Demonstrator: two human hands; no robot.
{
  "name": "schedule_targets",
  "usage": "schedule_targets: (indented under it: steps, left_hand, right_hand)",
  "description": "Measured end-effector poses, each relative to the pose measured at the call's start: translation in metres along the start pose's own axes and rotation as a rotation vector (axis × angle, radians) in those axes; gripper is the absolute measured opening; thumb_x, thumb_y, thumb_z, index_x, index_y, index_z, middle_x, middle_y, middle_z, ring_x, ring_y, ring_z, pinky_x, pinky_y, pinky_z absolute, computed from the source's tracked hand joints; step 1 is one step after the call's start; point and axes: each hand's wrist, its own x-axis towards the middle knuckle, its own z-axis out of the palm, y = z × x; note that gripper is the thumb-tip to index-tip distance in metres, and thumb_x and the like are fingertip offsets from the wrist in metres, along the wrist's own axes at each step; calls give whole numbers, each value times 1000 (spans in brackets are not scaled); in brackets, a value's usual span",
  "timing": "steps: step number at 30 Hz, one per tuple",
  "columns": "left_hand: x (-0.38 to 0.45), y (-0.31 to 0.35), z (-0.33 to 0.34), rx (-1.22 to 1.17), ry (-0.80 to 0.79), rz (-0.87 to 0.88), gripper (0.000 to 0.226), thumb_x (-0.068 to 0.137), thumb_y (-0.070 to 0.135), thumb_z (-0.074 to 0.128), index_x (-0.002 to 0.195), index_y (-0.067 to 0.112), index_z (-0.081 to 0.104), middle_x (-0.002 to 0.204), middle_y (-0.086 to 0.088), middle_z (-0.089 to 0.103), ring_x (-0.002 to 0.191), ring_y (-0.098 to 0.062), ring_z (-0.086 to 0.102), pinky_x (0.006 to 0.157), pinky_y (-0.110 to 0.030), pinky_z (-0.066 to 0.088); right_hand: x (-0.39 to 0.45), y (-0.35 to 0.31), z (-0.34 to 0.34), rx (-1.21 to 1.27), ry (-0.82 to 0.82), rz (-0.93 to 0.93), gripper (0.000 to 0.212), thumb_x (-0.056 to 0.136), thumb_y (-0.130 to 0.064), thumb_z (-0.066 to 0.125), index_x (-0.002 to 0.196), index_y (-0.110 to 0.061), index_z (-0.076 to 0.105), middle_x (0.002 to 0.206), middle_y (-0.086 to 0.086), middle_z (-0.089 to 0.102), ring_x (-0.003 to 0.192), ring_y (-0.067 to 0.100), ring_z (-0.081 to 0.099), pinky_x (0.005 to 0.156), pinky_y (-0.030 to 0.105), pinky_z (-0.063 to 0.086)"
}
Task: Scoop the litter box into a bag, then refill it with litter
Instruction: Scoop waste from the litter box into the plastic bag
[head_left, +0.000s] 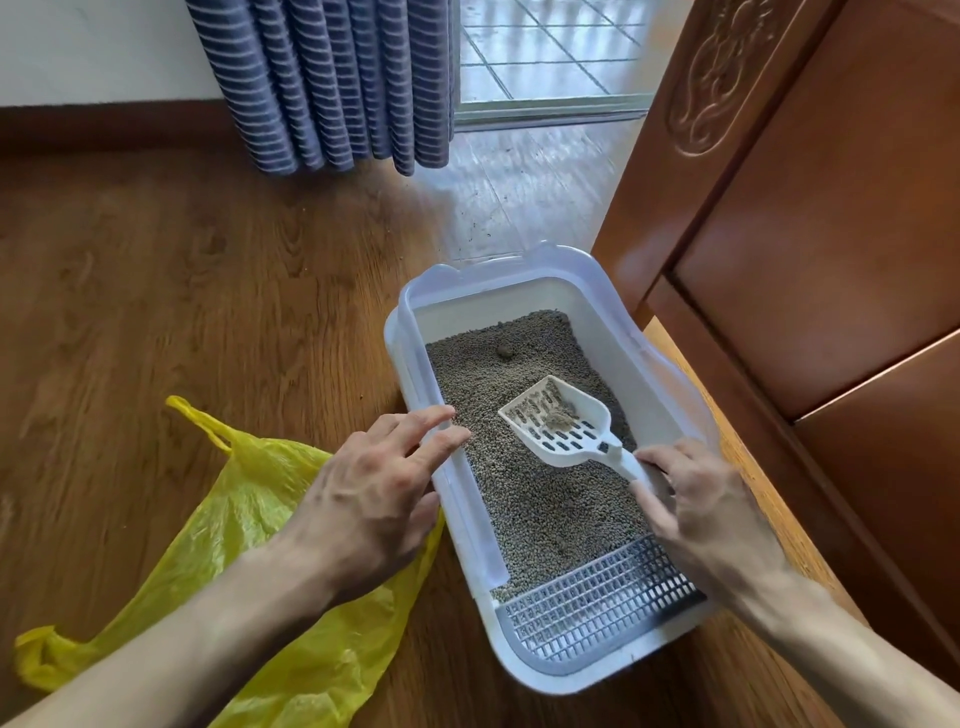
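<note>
A white litter box (524, 270) with a pale lilac rim sits on the wooden floor, filled with grey-brown litter (540, 499). My right hand (696, 504) grips the handle of a white slotted scoop (561, 421), which is held just above the litter with a small clump and some grains in it. My left hand (374, 493) rests with straight fingers on the box's left rim. One dark clump (505, 351) lies near the far end of the litter. A crumpled yellow plastic bag (270, 561) lies on the floor left of the box, partly under my left forearm.
A grey slotted step grille (597, 597) fills the near end of the box. A brown wooden cabinet (810, 249) stands close along the right side. A blue striped curtain (322, 78) hangs at the back, with a glass door sill (545, 111) beside it.
</note>
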Motion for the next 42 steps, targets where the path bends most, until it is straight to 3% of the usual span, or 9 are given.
schedule_targets:
  steps: [10, 15, 19, 24, 30, 35, 38, 40, 42]
  left_hand:
    - [-3, -12, 2, -71, 40, -75, 57, 84, 33, 57, 140, 27, 50, 147, 5, 49, 126, -21, 53, 97, -40, 53]
    - [-15, -54, -5, -11, 81, -475, 52, 81, 29, 57, 132, 19, 59, 129, -7, 59, 110, -33, 59, 93, -46, 53]
    - [-30, -87, -21, 149, -253, -927, 54, 89, 49, 62, 138, 36, 46, 134, -13, 52, 120, -37, 51, 98, -44, 44]
    - [-48, -102, -12, -528, -151, -1131, 15, 84, 27, 79, 98, 24, 73, 112, -13, 69, 96, -23, 58, 74, -32, 44]
    - [-54, -89, -2, -577, 133, -1087, 23, 72, 3, 87, 89, 11, 75, 88, -7, 71, 78, -21, 60, 62, -25, 43]
    - [-44, -86, -18, -572, 263, -1031, 57, 73, 2, 84, 120, 15, 55, 109, -9, 65, 97, -26, 63, 79, -38, 51]
    - [-33, -85, -39, -557, 248, -942, 55, 77, 0, 77, 128, 13, 61, 116, -7, 70, 103, -25, 68, 85, -39, 56]
    - [-26, -82, -59, -454, 239, -812, 42, 78, 4, 70, 119, 15, 71, 101, 3, 74, 95, -14, 70, 85, -31, 56]
    - [-19, -74, -84, -337, 228, -642, 32, 79, 6, 62, 102, 22, 77, 77, 15, 72, 69, 0, 65, 70, -15, 51]
  right_hand:
    - [7, -1, -2, 63, -3, -21, 30, 87, -35, 55, 111, -20, 65, 90, -6, 61, 73, 10, 63, 64, 34, 59]
    - [12, -7, -4, 66, -3, -32, 29, 88, -33, 57, 113, -19, 64, 92, -6, 61, 72, 7, 63, 63, 31, 59]
    - [17, -15, -5, 58, -12, -48, 24, 88, -29, 62, 109, -18, 65, 90, -6, 61, 70, 4, 61, 62, 28, 59]
    - [19, -19, -4, 34, -15, -48, 15, 87, -29, 64, 100, -21, 66, 86, -7, 60, 66, 5, 60, 60, 31, 58]
    - [20, -19, -4, 37, -19, -50, 16, 88, -31, 62, 101, -23, 65, 86, -9, 59, 66, 5, 59, 59, 32, 57]
    - [20, -19, -7, 56, -8, -50, 19, 87, -29, 64, 105, -22, 66, 89, -8, 62, 67, 5, 60, 61, 33, 57]
    - [20, -19, -10, 62, -8, -45, 21, 87, -28, 66, 107, -22, 66, 89, -8, 62, 69, 5, 60, 63, 35, 57]
    - [20, -20, -12, 63, -4, -40, 22, 86, -27, 67, 106, -21, 67, 89, -8, 62, 70, 6, 61, 65, 35, 57]
    - [21, -21, -15, 62, 5, -47, 20, 85, -26, 68, 105, -21, 67, 88, -7, 63, 70, 7, 60, 65, 35, 56]
